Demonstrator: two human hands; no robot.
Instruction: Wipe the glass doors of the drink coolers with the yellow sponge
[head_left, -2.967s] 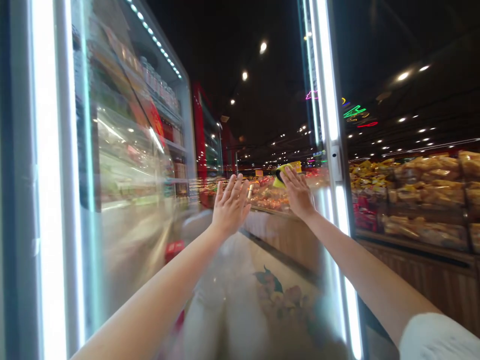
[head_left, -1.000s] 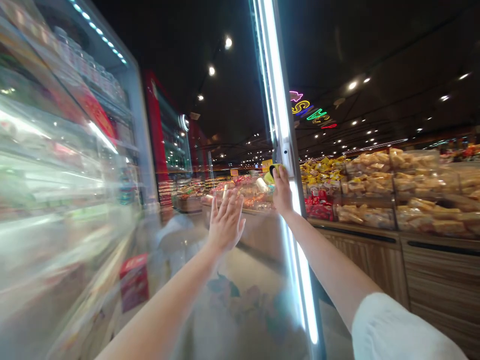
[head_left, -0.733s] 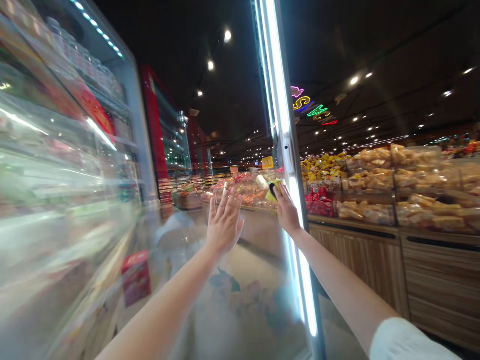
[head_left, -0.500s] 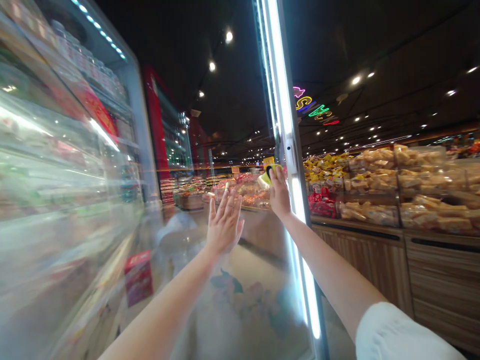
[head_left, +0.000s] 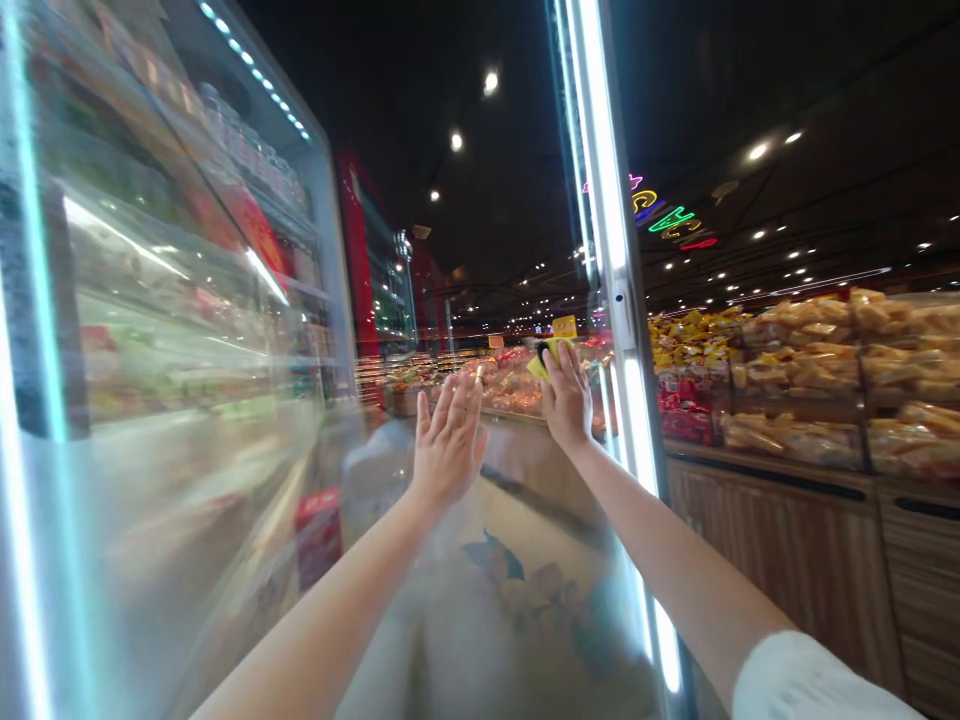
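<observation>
Your left hand (head_left: 448,440) is just left of the frame's middle, palm toward the glass door (head_left: 450,620), fingers straight and slightly parted — released, nothing in them; it looks laid flat on the glass, though the contact itself doesn't show. Your right hand (head_left: 566,400) is right of centre, fingers stretched over the yellow cloth (head_left: 537,367) and grasping it against the pane; the cloth, with a black patch on it, sticks out at the upper left of those fingers. The hands are near each other but apart, the right a bit higher. You've got the door's lit edge strip (head_left: 604,150) running down right of the cloth, with a lock (head_left: 621,298) on the edge. Lower right: your white sleeve (head_left: 810,680), in front of a wooden cabinet (head_left: 780,560); bagged snacks (head_left: 802,345) sit above that. Upper left has a row of bottles (head_left: 251,150) on a shelf; a red box (head_left: 319,535) sits lower left, above your left forearm — much of that side is blurred. Coloured neon sign (head_left: 675,215) upper right.
</observation>
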